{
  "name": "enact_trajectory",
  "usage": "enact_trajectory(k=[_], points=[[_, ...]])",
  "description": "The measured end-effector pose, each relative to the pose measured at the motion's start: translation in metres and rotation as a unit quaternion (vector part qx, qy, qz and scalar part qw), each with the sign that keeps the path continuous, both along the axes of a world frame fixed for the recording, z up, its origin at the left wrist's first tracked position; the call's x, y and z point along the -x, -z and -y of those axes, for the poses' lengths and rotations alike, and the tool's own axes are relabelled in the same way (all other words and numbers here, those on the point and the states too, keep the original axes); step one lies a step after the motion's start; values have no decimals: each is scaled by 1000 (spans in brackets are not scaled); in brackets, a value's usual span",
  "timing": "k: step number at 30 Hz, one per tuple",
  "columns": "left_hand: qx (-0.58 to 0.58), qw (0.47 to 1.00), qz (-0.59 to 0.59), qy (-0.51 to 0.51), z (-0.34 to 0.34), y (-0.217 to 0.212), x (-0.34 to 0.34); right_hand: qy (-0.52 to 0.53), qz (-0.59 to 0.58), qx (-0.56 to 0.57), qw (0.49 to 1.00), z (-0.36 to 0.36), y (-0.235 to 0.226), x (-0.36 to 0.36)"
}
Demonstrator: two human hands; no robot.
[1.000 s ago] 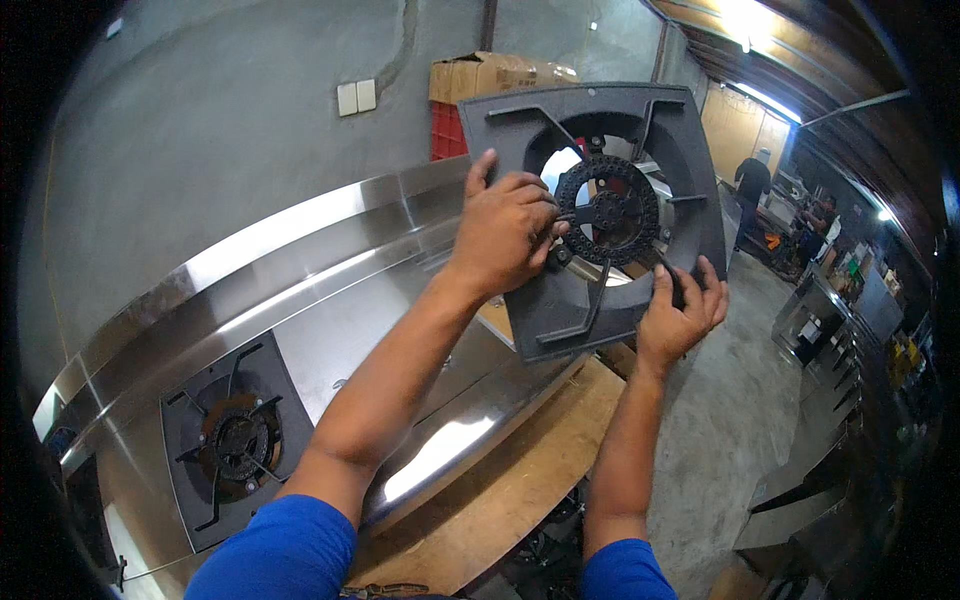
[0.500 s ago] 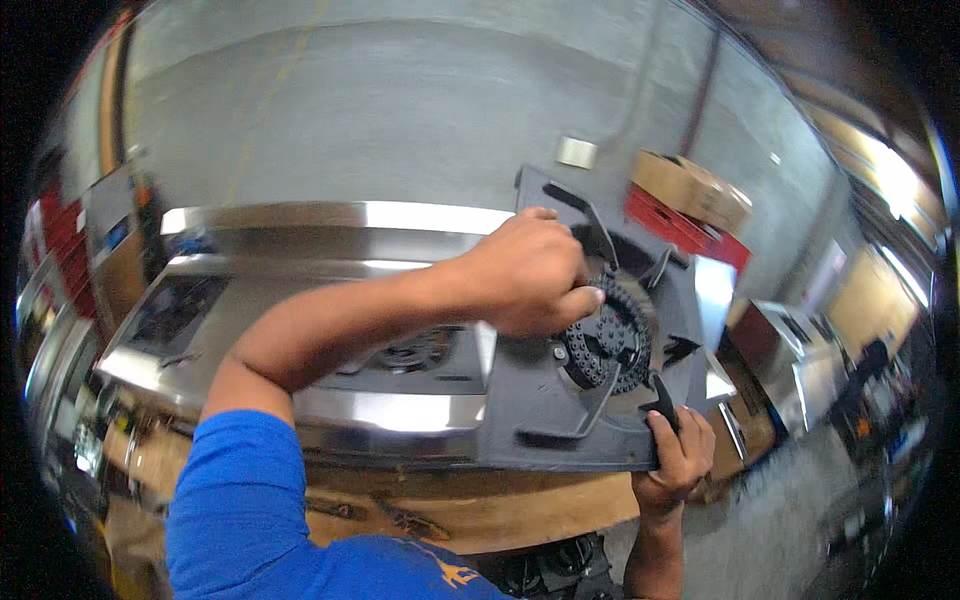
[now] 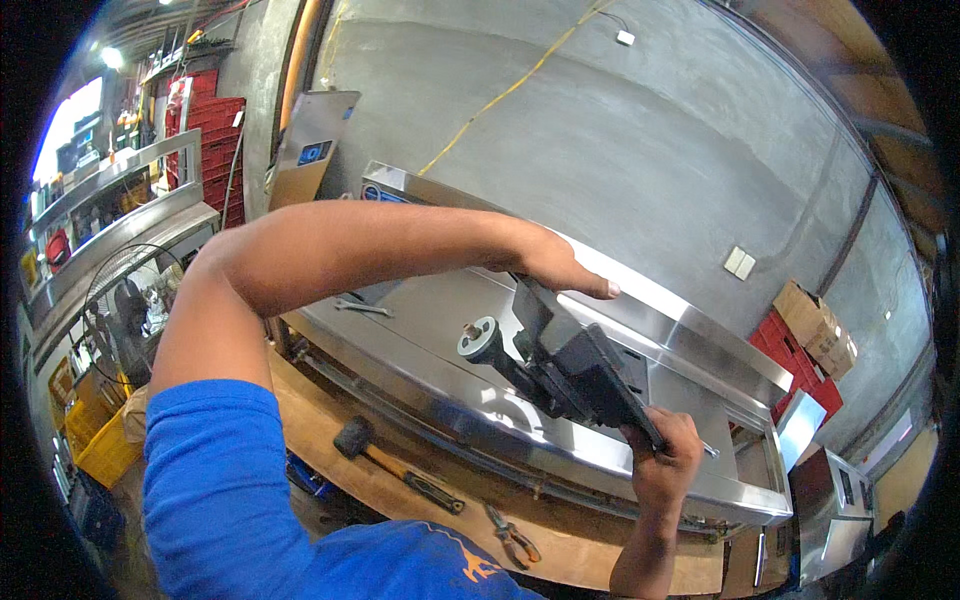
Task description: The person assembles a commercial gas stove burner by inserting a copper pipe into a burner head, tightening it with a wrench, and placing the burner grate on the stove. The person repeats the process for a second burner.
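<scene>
A black cast-iron stove burner top [image 3: 595,380] is tilted up on edge above the steel cooktop. Its underside shows, with a burner tube that ends in a round silvery disc [image 3: 480,340]. At its upper edge is my left hand [image 3: 560,268], thumb stretched out along the top and the other fingers hidden. My right hand [image 3: 668,445] is wrapped round the lower right corner. Beneath lies the long stainless-steel cooktop body [image 3: 420,345], with a wrench [image 3: 363,308] on its left part.
A wooden workbench [image 3: 590,550] runs along the front, bearing a black-headed mallet [image 3: 354,438] and orange-handled pliers [image 3: 512,540]. Grey wall [image 3: 620,130] stands behind. Red crates [image 3: 790,350] with a cardboard box [image 3: 815,325] are at the right; a fan [image 3: 125,310] is at the left.
The burner top has been tipped up from face-up to on edge, showing its underside, with both hands still on it. My view has swung left, bringing the mallet and pliers into sight.
</scene>
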State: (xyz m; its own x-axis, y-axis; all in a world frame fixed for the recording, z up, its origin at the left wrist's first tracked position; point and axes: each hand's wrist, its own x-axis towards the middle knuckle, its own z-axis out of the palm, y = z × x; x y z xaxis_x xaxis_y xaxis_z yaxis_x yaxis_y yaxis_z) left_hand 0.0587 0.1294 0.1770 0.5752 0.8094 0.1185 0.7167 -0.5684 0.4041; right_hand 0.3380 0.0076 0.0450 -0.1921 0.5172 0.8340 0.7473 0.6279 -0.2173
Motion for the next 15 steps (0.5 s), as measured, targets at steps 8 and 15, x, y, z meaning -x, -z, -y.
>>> enact_trajectory(k=[8,15], points=[[-36,999,6,28,-59,49,130,53,105,-81,990,-45,14,119],[-6,995,16,98,-124,132,163,133,156,-62,977,-62,51,173]])
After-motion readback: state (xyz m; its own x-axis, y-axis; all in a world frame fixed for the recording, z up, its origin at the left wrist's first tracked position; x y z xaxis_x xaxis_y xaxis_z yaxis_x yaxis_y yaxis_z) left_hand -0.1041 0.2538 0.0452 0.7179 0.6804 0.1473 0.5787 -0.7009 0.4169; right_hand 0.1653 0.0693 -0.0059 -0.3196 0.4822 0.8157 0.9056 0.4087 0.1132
